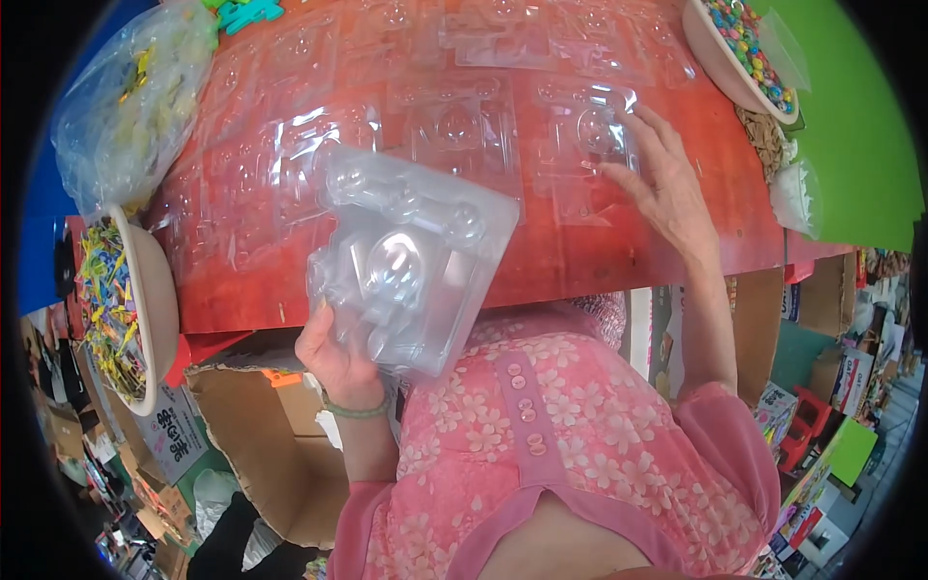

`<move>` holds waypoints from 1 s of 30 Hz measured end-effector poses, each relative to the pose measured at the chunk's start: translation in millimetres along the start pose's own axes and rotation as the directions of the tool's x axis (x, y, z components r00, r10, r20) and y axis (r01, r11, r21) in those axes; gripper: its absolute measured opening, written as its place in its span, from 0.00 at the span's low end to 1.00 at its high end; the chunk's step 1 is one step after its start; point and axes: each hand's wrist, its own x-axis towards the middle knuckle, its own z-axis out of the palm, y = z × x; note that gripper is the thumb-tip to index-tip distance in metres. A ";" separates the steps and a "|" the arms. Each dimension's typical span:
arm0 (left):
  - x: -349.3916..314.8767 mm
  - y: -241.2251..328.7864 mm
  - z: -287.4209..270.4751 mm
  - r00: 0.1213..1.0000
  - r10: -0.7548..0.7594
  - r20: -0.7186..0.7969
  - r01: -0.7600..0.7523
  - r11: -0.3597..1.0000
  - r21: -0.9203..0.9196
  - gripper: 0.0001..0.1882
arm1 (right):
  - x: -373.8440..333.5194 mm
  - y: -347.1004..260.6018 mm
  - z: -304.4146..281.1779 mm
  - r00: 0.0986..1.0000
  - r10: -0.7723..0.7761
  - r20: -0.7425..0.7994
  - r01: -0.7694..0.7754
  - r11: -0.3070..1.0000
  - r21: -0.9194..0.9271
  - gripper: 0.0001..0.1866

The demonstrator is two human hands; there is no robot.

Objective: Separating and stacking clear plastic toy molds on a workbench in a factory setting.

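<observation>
My left hand (pixel 336 360), with a green bangle at the wrist, grips a stack of clear plastic blister trays (pixel 454 319) by its lower left edge. The stack is tilted over the near edge of the red table (pixel 628 271). Molded into it are a round dome and several smaller hollows. My right hand (pixel 674 193) is open, thumb and fingers apart, at the right side of a single blister tray (pixel 570 184) lying on the table. Its fingertips are close to that tray; whether they touch it I cannot tell. Several more blister trays (pixel 454 126) lie in rows across the tabletop.
A pale bowl (pixel 164 300) of small colorful pieces stands at the left edge, another bowl (pixel 720 72) of colorful balls at the far right. A clear plastic bag (pixel 126 126) sits at the far left, near teal pieces (pixel 249 12). An open cardboard box (pixel 242 445) is below the table edge.
</observation>
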 end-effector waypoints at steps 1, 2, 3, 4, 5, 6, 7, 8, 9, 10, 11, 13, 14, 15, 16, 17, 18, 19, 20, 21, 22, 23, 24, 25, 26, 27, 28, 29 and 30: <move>2.7 -1.2 2.3 1.000 -0.004 0.000 0.004 1.000 0.000 0.27 | -3.7 2.1 4.7 1.000 0.003 0.001 -0.003 1.000 -0.001 0.26; 6.2 -2.9 7.1 0.998 -0.037 0.042 0.039 0.998 -0.052 0.27 | -6.8 3.2 8.8 0.999 0.004 0.046 -0.004 1.000 -0.005 0.28; 9.1 -4.1 11.1 0.994 -0.069 0.087 0.078 0.992 -0.102 0.27 | -9.3 2.4 11.7 0.996 0.007 0.090 -0.006 1.000 -0.008 0.31; 10.8 -5.4 13.9 0.994 -0.071 0.088 0.080 0.992 -0.100 0.27 | -10.4 -0.3 14.1 0.994 0.021 0.107 -0.023 1.000 0.018 0.31; 11.9 -6.9 16.5 0.992 -0.082 0.092 0.091 0.991 -0.101 0.28 | -11.8 -0.9 18.0 0.994 0.023 0.106 -0.025 1.000 0.019 0.31; 12.5 -8.9 19.3 0.991 -0.090 0.095 0.100 0.990 -0.103 0.28 | -12.8 -0.2 22.7 0.994 0.011 0.107 -0.009 1.000 -0.019 0.31; 12.5 -10.4 22.0 0.992 -0.088 0.093 0.098 0.990 -0.102 0.28 | -13.2 -0.1 25.5 0.994 -0.003 0.108 0.009 0.998 -0.056 0.31; 12.0 -11.7 24.7 0.992 -0.094 0.079 0.102 0.989 -0.109 0.28 | -12.6 -1.1 25.7 0.994 -0.005 0.109 0.011 0.999 -0.053 0.31; 11.1 -12.8 26.9 0.994 -0.096 0.060 0.102 0.988 -0.116 0.29 | -11.3 -2.9 26.4 0.996 -0.017 0.093 0.020 0.999 -0.029 0.31; 10.6 -14.7 29.9 0.995 -0.089 0.052 0.095 0.989 -0.115 0.29 | -10.1 -4.4 27.4 0.997 -0.029 0.077 0.030 1.000 -0.005 0.31; 10.8 -17.1 33.2 0.993 -0.098 0.070 0.105 0.990 -0.099 0.28 | -9.4 -1.9 27.6 0.997 -0.034 0.075 0.036 0.999 -0.022 0.30; 9.6 -19.5 30.0 0.992 -0.109 0.070 0.115 0.990 -0.077 0.28 | -9.9 -1.9 25.3 0.995 -0.057 0.076 0.058 0.998 -0.009 0.28; 11.6 -20.7 31.3 0.981 -0.134 0.137 0.154 0.976 -0.153 0.28 | -9.3 -4.2 21.6 0.997 -0.034 0.064 0.031 0.999 0.042 0.27; 10.5 -21.8 34.4 0.967 -0.152 0.204 0.198 0.954 -0.227 0.28 | -12.0 -6.9 18.7 0.998 -0.008 0.057 0.003 0.996 0.092 0.26; 12.4 -23.7 43.6 0.969 -0.152 0.193 0.193 0.957 -0.215 0.28 | -12.5 -4.7 19.0 1.000 -0.018 0.014 0.017 0.993 0.119 0.24; 11.7 -25.8 49.2 0.967 -0.145 0.209 0.184 0.966 -0.181 0.28 | -14.5 -7.7 17.9 1.000 -0.014 -0.021 0.019 0.970 0.241 0.23; 12.6 -28.6 56.6 0.963 -0.139 0.231 0.176 0.973 -0.146 0.28 | -15.1 -11.4 12.7 0.998 -0.003 -0.059 0.024 0.934 0.356 0.22; 11.9 -32.3 64.7 0.966 -0.111 0.234 0.133 0.988 -0.079 0.27 | -19.0 -28.0 3.8 0.978 0.193 0.077 -0.194 0.713 0.674 0.22; 13.1 -35.6 67.1 0.966 -0.109 0.233 0.130 0.988 -0.078 0.27 | -19.3 -36.7 4.4 0.979 0.191 0.077 -0.192 0.712 0.676 0.22; 15.0 -38.6 70.6 0.961 -0.120 0.250 0.143 0.987 -0.073 0.26 | -21.2 -44.2 3.3 0.984 0.165 0.066 -0.152 0.591 0.792 0.24; 15.7 -42.7 73.7 0.956 -0.129 0.265 0.152 0.986 -0.069 0.25 | -21.8 -54.1 3.9 0.989 0.136 0.050 -0.107 0.453 0.885 0.25; 12.4 -46.9 82.8 0.958 -0.123 0.258 0.150 0.985 -0.087 0.23 | -20.9 -75.1 1.3 0.975 0.186 0.123 -0.195 0.436 0.879 0.31; 12.4 -49.7 86.4 0.953 -0.133 0.271 0.160 0.984 -0.080 0.23 | -21.3 -76.9 3.9 0.974 0.197 0.110 -0.187 0.438 0.879 0.31; 12.7 -52.0 89.5 0.869 -0.135 0.477 0.242 0.955 -0.171 0.25 | -21.3 -74.9 8.8 0.978 0.202 0.058 -0.132 0.375 0.918 0.32; 13.0 -53.4 92.3 0.745 -0.107 0.658 0.342 0.909 -0.239 0.28 | -21.6 -73.5 10.5 0.978 0.211 0.005 -0.072 0.310 0.948 0.34; 5.8 -51.2 95.2 0.811 -0.169 0.560 0.337 0.918 -0.211 0.37 | -22.1 -74.4 8.4 0.971 0.237 0.020 -0.082 0.250 0.965 0.34; 7.4 -53.1 95.0 0.803 -0.183 0.567 0.350 0.915 -0.200 0.37 | -23.9 -72.4 7.7 0.968 0.251 0.010 -0.075 0.252 0.965 0.34; 9.9 -56.7 92.5 0.750 -0.211 0.627 0.446 0.862 -0.242 0.40 | -25.6 -69.7 7.1 0.978 0.199 0.065 -0.109 0.219 0.970 0.33; 10.2 -61.0 89.4 0.696 -0.224 0.682 0.532 0.799 -0.281 0.42 | -26.3 -67.2 5.7 0.983 0.136 0.123 -0.147 0.187 0.971 0.32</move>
